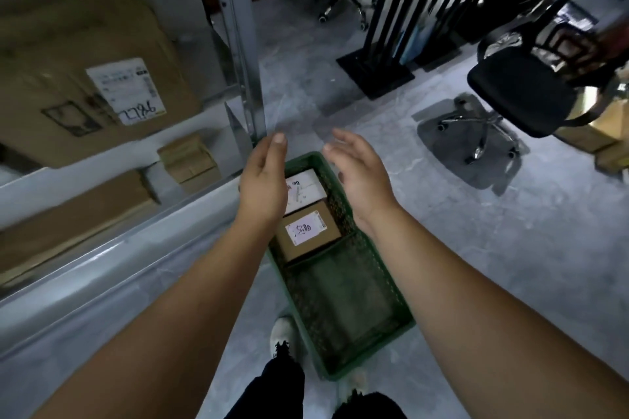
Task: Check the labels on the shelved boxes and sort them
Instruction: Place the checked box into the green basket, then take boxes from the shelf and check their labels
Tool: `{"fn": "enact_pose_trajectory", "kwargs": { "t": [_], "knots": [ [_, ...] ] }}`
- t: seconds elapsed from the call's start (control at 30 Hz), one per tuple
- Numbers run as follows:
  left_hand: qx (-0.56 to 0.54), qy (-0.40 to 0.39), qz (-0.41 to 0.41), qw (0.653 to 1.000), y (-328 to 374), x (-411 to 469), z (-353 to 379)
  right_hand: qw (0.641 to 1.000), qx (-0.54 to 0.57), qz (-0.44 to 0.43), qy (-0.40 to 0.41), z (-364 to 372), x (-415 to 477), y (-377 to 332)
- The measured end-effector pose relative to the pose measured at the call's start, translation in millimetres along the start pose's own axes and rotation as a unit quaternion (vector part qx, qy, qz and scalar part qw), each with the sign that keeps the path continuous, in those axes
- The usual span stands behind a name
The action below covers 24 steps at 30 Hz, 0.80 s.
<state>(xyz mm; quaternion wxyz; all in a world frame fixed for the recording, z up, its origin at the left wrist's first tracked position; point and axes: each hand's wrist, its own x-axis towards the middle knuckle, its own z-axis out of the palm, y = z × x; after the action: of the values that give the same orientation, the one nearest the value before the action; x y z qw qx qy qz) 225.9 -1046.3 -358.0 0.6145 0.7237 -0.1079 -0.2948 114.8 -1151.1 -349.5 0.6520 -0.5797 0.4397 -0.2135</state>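
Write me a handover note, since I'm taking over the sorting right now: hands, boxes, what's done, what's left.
Left hand and right hand: both open, empty, above the green crate on the floor.
Done: white box and brown labelled box lie in the crate's far half.
On the shelves: large labelled box, small box, flat box.
Left: check those labels and sort them.

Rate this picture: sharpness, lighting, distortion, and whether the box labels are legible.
Head view: soft and smeared throughout, dim even light; the wide lens bows the shelf upright; the printed label on the large cardboard box is blurred, only handwritten marks show; the sticker on the brown box in the green crate is unreadable; a soft shadow lies under the office chair.
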Motion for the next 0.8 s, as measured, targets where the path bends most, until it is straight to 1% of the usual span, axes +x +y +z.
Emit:
{"fn": "enact_pose_trajectory", "kwargs": {
  "t": [0.1,0.2,0.43,0.63,0.8],
  "knots": [
    [-0.049,-0.006,0.011,0.999,29,-38,-14,0.999,0.042,-0.016,0.005,3,-40,-20],
    [-0.069,-0.003,0.019,0.997,41,-75,-27,0.997,0.069,-0.031,0.0,3,-72,-32],
    [-0.082,0.049,0.037,0.995,56,-151,-50,0.992,0.108,-0.061,-0.038,-6,-130,-44],
    [-0.098,0.096,0.064,0.989,65,-220,-67,0.985,0.118,-0.079,-0.096,-9,-191,-47],
    [-0.089,0.137,0.092,0.982,60,-263,-98,0.977,0.123,-0.088,-0.148,9,-228,-51]
  ]
}}
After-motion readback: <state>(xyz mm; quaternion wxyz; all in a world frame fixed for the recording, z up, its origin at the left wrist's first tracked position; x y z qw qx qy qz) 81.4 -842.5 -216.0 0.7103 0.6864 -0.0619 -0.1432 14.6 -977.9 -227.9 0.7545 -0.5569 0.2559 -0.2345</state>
